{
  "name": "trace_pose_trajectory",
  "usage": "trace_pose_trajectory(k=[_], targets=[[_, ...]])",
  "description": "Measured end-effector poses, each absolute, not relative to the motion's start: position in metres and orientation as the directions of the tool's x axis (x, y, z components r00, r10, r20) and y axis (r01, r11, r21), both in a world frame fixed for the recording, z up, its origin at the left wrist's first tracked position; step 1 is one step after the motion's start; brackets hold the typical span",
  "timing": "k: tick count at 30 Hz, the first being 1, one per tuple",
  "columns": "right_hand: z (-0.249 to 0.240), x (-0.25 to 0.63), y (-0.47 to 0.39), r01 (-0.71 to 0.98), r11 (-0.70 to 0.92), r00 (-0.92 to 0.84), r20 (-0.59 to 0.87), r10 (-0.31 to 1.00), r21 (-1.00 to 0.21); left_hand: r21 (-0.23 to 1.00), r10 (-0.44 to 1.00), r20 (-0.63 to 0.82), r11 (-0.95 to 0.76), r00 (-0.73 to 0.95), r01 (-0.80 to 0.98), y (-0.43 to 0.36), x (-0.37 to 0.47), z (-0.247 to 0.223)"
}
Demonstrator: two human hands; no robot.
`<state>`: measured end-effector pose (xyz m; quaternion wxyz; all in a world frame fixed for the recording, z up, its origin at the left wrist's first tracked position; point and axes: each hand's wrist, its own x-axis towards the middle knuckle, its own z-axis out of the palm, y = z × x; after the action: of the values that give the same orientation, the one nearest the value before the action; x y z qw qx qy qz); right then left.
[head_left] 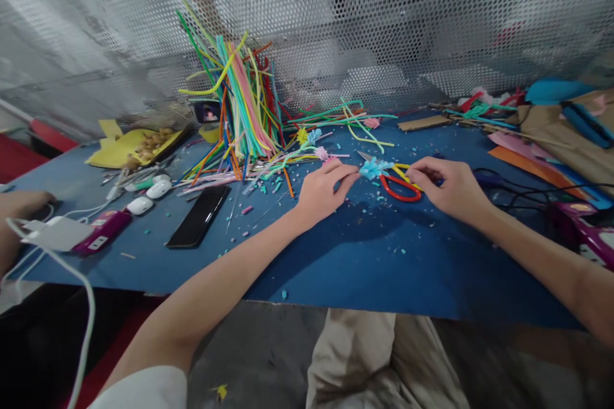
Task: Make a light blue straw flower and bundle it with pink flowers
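My left hand (329, 190) is closed in a pinch at the near end of a light-blue fuzzy pipe-cleaner flower (374, 168), held just above the blue table. Right beside the flower lies a pair of scissors (401, 195) with one red and one yellow handle loop; its blade tip points to the far left. My right hand (444, 184) hovers at the yellow loop with thumb and fingers pressed together. What sits between those fingertips, if anything, is too small to make out. Past my left hand lie a pink pipe-cleaner flower (321, 153) and a yellow one (302, 135).
A tall bunch of coloured pipe cleaners (244, 99) stands at the back. To the left are a black phone (199, 216), white earbuds (158, 188), a purple power strip (103, 233) and another person's arm (19, 204). Brown paper (544, 124) and cables lie right.
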<state>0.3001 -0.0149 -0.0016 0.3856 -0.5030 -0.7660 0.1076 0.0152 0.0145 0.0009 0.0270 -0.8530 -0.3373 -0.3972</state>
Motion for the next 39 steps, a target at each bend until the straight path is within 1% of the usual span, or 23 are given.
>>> trace_pose_trajectory(k=[4,6,9,13,15,17,22,24,27,29,32,35,37,39], targets=[[-0.003,0.296,-0.014,0.681,0.484,-0.249,0.449,0.858,-0.549,0.255,0.542,0.734,-0.778,0.408,0.574,0.017,0.011,0.004],[-0.003,0.295,-0.014,0.673,0.494,-0.261,0.448,0.855,-0.551,0.245,0.528,0.720,-0.801,0.451,0.547,0.016,0.012,0.002],[-0.003,0.295,-0.013,0.672,0.512,-0.293,0.443,0.847,-0.535,0.211,0.517,0.614,-0.835,0.596,0.508,0.016,0.014,-0.002],[-0.004,0.298,-0.011,0.687,0.502,-0.303,0.422,0.855,-0.525,0.200,0.501,0.360,-0.865,0.787,0.460,0.016,0.014,0.001],[-0.004,0.300,-0.010,0.687,0.491,-0.288,0.419,0.861,-0.536,0.203,0.492,0.259,-0.869,0.831,0.451,0.016,0.012,0.005],[-0.004,0.302,-0.009,0.692,0.477,-0.278,0.409,0.869,-0.543,0.199,0.503,0.214,-0.862,0.837,0.467,0.016,0.011,0.008],[-0.003,0.305,-0.008,0.702,0.457,-0.275,0.385,0.881,-0.545,0.167,0.493,0.206,-0.869,0.845,0.466,0.018,0.010,0.012],[-0.002,0.306,-0.009,0.700,0.451,-0.265,0.386,0.884,-0.554,0.129,0.519,0.234,-0.855,0.822,0.503,0.021,0.007,0.014],[-0.001,0.307,-0.009,0.696,0.443,-0.255,0.383,0.888,-0.565,0.065,0.591,0.343,-0.790,0.730,0.609,0.031,-0.003,0.023],[-0.001,0.307,-0.009,0.690,0.445,-0.262,0.376,0.889,-0.571,0.076,0.626,0.403,-0.750,0.668,0.657,0.040,-0.013,0.032],[-0.001,0.306,-0.009,0.682,0.459,-0.289,0.366,0.885,-0.570,0.083,0.685,0.413,-0.684,0.600,0.725,0.052,-0.025,0.047],[-0.002,0.305,-0.009,0.671,0.478,-0.318,0.363,0.876,-0.566,0.114,0.809,0.361,-0.532,0.464,0.839,0.065,-0.035,0.060],[-0.004,0.304,-0.009,0.661,0.490,-0.334,0.362,0.870,-0.568,0.081,0.830,0.369,-0.477,0.418,0.875,0.078,-0.040,0.065],[-0.005,0.303,-0.008,0.652,0.498,-0.342,0.365,0.866,-0.571,0.108,0.862,0.398,-0.385,0.315,0.917,0.094,-0.046,0.066]])
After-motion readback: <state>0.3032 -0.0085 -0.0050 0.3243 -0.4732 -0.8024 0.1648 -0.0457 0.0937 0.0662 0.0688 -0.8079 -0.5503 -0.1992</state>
